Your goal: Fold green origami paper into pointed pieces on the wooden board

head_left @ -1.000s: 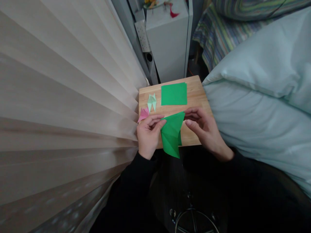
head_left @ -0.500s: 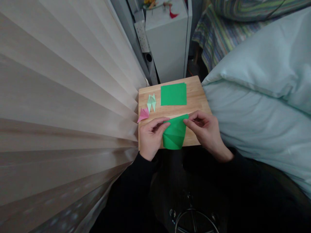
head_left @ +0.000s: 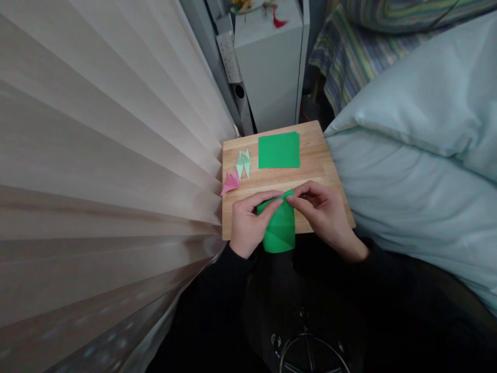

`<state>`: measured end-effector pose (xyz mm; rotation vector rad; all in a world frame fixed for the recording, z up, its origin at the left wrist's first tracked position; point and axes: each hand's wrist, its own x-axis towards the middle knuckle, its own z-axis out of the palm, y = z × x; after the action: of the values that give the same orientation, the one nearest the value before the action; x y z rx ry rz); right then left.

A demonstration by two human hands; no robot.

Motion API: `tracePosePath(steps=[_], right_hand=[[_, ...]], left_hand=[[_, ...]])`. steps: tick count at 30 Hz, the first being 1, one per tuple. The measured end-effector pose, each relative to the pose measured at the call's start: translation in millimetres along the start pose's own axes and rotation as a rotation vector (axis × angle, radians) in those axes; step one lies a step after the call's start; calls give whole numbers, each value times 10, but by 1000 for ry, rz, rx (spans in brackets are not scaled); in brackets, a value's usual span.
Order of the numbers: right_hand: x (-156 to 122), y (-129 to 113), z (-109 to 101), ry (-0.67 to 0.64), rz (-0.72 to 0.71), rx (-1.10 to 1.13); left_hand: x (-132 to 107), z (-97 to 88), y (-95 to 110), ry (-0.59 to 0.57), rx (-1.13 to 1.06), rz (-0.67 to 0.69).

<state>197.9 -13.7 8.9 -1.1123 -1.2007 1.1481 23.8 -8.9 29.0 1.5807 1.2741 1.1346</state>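
Note:
A creased sheet of green origami paper (head_left: pixel 280 230) hangs between my two hands over the near edge of the small wooden table (head_left: pixel 310 173). My left hand (head_left: pixel 254 217) pinches its upper edge between thumb and fingers. Close beside it, my right hand (head_left: pixel 320 207) grips the upper right corner with thumb and forefinger. Beyond them lies a stack of green paper (head_left: pixel 278 150). A pale green folded paper piece (head_left: pixel 243 164) and a pink folded paper piece (head_left: pixel 231 182) rest at the table's left side.
A pleated curtain (head_left: pixel 135 155) borders the table on the left. To the right is a bed with a pale blue quilt (head_left: pixel 419 155). A white cabinet (head_left: pixel 269 77) stands behind the table. Below, a round metal chair base (head_left: pixel 306 339) shows in the dark.
My left hand has slid right along the paper's upper edge, closer to my right hand. The sheet has come slightly nearer to me and now hangs lower.

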Motion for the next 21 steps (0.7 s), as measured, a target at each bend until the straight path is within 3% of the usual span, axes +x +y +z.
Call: tracePosePath(steps=[8, 18, 21], right_hand=[[8, 43, 42, 86, 65, 165], [14, 24, 58, 96, 70, 205], [24, 28, 57, 48, 82, 225]], left_hand=[[9, -8, -11, -17, -18, 37], [20, -4, -16, -29, -62, 21], [14, -19, -22, -33, -42, 30]])
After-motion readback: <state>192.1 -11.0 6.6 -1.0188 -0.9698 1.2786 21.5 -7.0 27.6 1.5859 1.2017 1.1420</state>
